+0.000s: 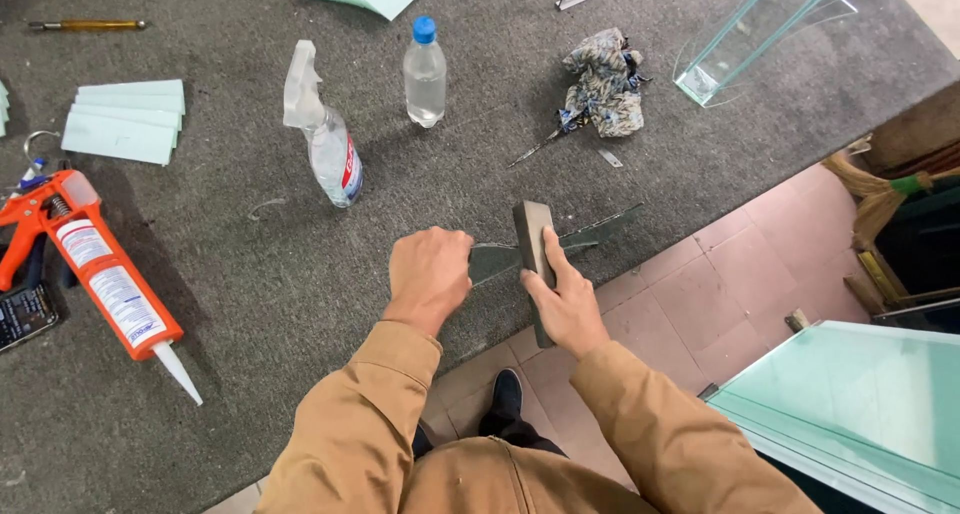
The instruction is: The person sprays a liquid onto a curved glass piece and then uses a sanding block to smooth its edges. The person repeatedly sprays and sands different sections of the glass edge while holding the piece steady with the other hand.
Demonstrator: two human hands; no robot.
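**Glass strip pinned at the bench edge, block set across it**

Nearest you, your left hand [430, 274] is closed into a fist over the near end of a narrow glass strip [590, 236], pressing it flat on the bench [300, 304]. That grip likely keeps the strip from sliding while the other hand bears on it. The strip lies along the bench edge and runs out to your right, its far end tapering past the block.

Your right hand [565, 299] is wrapped around a long grey block [533, 249], fingers curled on its far side and thumb on the near one. You hold it standing on edge, crosswise to the strip and touching it just beside your left fist. Working at the edge leaves the block's lower end free to hang over the tiled floor [690, 304].

To your left, an orange caulking gun [100, 274] lies on the carpeted top, nozzle towards you, well apart from your hands. Farther off stand a spray bottle [325, 134] and a water bottle [425, 74], both upright and within reach. A crumpled rag [605, 84] sits to their right. Stacked glass pieces [125, 119] rest at far left, clear of the working edge.
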